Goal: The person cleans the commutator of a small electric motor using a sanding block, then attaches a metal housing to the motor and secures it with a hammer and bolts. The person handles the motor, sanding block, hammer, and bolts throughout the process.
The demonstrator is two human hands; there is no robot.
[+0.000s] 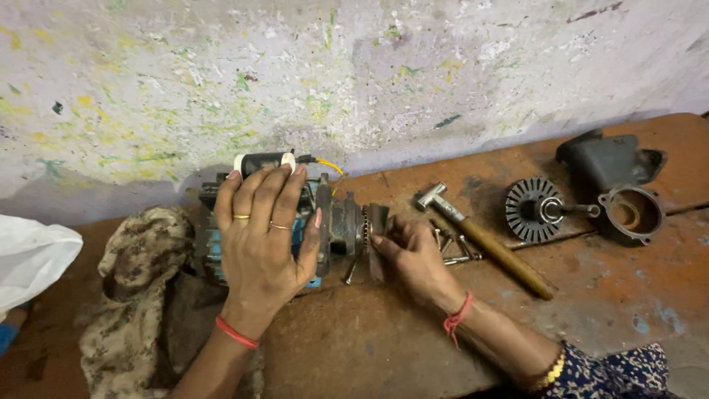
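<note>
Soft, even daylight, moderately bright, no hard glare anywhere. Brightest on the wall (354,74) and on the white bag (33,255) at the left edge, near blown out. Dimmer toward the lower corners. Faint, diffuse shadows only: a dark pool under the left hand (262,236) and around the motor (332,225), a thin one beside the hammer (484,240). Small dull sheen on the fan (533,209) and rings. Sharp focus across the centre; fine scratches on the bench (413,347) crisp. Wide-angle bending at the edges, bench line curving upward to the right. Slight softness at the cloth (136,295) and sleeve (620,377).
</note>
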